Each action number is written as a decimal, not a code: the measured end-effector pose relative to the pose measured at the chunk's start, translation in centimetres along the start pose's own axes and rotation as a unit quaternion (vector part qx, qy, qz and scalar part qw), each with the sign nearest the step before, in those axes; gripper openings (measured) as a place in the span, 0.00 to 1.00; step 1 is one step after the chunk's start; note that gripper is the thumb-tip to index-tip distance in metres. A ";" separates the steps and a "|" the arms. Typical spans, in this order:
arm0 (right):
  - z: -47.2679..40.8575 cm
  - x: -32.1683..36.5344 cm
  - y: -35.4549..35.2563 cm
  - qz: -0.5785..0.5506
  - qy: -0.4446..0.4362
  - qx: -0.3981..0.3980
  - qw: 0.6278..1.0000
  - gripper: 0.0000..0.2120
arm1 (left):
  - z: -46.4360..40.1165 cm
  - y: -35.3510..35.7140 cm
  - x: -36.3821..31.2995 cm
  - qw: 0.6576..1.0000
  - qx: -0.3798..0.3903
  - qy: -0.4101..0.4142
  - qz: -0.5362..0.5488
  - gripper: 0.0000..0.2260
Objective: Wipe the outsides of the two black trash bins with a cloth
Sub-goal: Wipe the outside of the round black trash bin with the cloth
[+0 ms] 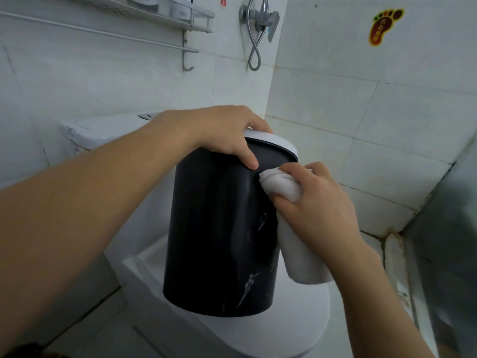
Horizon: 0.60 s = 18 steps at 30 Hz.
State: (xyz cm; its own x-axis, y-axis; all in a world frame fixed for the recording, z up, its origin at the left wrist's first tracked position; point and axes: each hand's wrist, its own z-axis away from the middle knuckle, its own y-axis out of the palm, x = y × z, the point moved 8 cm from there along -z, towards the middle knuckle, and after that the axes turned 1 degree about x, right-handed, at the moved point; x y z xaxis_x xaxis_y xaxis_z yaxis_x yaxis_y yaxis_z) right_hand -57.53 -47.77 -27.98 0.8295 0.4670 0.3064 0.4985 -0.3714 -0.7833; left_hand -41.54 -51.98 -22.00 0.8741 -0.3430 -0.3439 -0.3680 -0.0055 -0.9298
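- A round black plastic trash bin (219,236) with pale marble-like streaks stands on the closed white lid of a toilet (304,321), its base toward the front of the lid.
- The bin's long axis runs bottom to top and leans: the top tips away from the camera and to the right, toward the corner of the tiled wall (361,104).
- A white ring-shaped rim (273,142) caps the bin's top edge.
- The left hand (222,130) reaches over the top of the bin from the left. Its fingers curl over the white rim and its thumb presses on the black wall just below, so this grip is closed on the bin's top edge.
- The right hand (317,205) is at the bin's upper right side, just below and right of the left thumb.
- It clutches a folded white cloth (284,187), with the fingers wrapped round it and the bunched end pressed against the black wall.
- The rest of the cloth hangs down below the hand, along the bin's right side, its lower end near the toilet lid.
- Behind the bin is the white toilet tank (103,130); on the wall above are a metal shower valve with hose (260,21) and a wire shelf (165,14).
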 end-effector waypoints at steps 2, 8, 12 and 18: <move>-0.8 -1.2 -0.2 -0.002 0.029 0.002 1.000 0.14 | 0.0 0.0 0.1 1.000 -0.002 -0.001 -0.002 0.23; -1.3 -0.9 -0.9 -0.032 0.031 -0.011 0.999 0.13 | -0.1 0.1 -0.4 1.000 -0.005 0.003 -0.015 0.23; -0.9 0.8 -0.6 -0.034 -0.006 -0.012 0.999 0.13 | -0.2 0.3 -0.9 1.000 -0.004 0.010 -0.029 0.21; -1.5 -2.2 -0.8 -0.011 0.080 -0.011 0.997 0.14 | 0.3 0.0 -0.5 0.999 -0.004 -0.008 -0.053 0.24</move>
State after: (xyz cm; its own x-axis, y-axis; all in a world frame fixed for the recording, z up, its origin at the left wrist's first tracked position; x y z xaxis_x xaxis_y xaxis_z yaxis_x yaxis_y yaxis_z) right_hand -59.33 -49.69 -27.23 0.8473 0.3421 0.4063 0.5202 -0.3807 -0.7645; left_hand -41.86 -51.54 -21.88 0.9135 -0.3249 -0.2450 -0.2751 -0.0494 -0.9601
